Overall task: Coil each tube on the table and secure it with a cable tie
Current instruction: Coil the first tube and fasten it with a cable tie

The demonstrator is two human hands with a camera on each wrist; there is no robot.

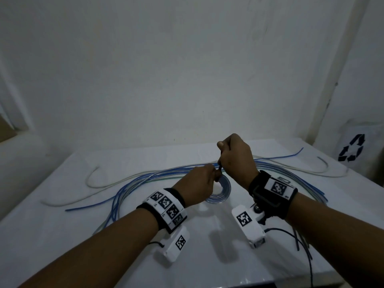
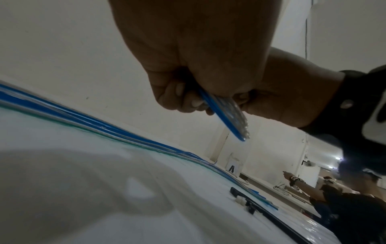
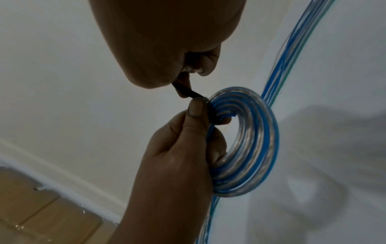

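Observation:
A tight coil of blue and clear tube (image 1: 223, 189) (image 3: 250, 140) (image 2: 227, 112) hangs above the white table (image 1: 83, 225), held upright. My left hand (image 1: 202, 181) (image 3: 188, 132) pinches the coil at its top edge, thumb over a black cable tie (image 3: 188, 92) wrapped round the turns. My right hand (image 1: 234, 156) (image 3: 167, 54) grips the tie's free tail (image 1: 219, 166) just above the coil. Several loose blue and clear tubes (image 1: 145, 177) (image 2: 83, 118) (image 3: 292, 49) lie in long arcs across the table behind the hands.
A whitish tube (image 1: 99, 183) curves at the table's left and another (image 1: 324, 167) at the back right. Black cable ties (image 2: 271, 213) lie on the table's right. A bag with a recycling mark (image 1: 351, 148) stands at the right. A wall rises close behind.

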